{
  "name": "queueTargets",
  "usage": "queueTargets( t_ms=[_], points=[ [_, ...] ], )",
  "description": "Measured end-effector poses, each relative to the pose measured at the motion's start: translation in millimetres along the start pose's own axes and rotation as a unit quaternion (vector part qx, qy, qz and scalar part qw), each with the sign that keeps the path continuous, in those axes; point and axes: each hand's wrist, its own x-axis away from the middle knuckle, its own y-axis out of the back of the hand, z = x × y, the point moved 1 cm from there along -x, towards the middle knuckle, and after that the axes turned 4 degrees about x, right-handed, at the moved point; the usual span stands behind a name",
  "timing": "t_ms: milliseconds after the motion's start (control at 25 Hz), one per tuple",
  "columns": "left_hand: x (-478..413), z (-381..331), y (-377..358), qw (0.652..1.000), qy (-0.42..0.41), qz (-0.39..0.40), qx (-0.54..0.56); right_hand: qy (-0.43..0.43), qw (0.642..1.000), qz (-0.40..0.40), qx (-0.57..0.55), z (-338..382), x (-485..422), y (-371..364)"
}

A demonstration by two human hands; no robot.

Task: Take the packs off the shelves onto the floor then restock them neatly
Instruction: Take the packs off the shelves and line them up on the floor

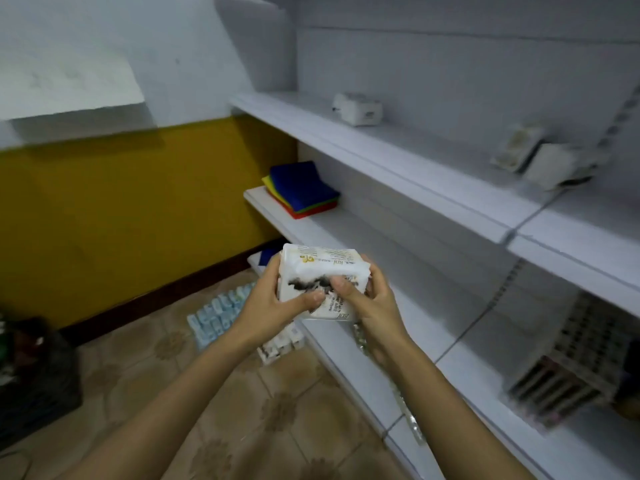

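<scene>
Both hands hold a white pack (320, 268) with black print, in front of the white shelves (398, 161). My left hand (277, 303) grips its left side with the thumb across the front. My right hand (367, 296) grips its right side, thumb pressed on the front. A white pack (358, 108) lies on the upper shelf, and two more white packs (540, 155) lean together further right. Rows of light-blue packs (218, 315) and white packs (282, 342) lie on the tiled floor below my hands.
A stack of coloured cloths (301, 190) lies at the left end of the middle shelf. Rows of slim boxes (568, 368) stand on the lower shelf at right. A dark crate (34, 379) sits on the floor at left, against the yellow wall (121, 209).
</scene>
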Motion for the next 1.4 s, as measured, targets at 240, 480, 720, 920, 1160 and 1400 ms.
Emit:
queueTargets(
  t_ms=[240,480,720,920,1160,1400],
  points=[
    [31.9,44.8,114.7,0.985,0.145,-0.077,-0.043,-0.055,0.998,-0.014,0.020,-71.8,-7.6,-101.5],
    [2.2,103.2,133.8,0.924,0.343,-0.083,0.146,-0.015,0.987,-0.058,0.148,-122.1,-42.2,-138.8],
    [-88.5,172.5,202.4,0.900,0.367,-0.188,0.140,-0.076,0.979,-0.023,0.186,-171.4,-135.6,-163.4],
    [-165.8,212.0,273.6,0.918,0.342,-0.189,0.063,-0.120,0.973,0.006,0.196,-213.0,-234.3,-203.3],
    [-204.3,293.2,317.8,0.909,0.389,-0.149,0.020,-0.227,0.943,0.059,0.237,-292.6,-297.4,-224.2],
    [-215.5,429.1,314.5,0.842,0.515,-0.154,0.055,-0.284,0.903,-0.026,0.321,-404.4,-341.9,-203.7]
  ],
)
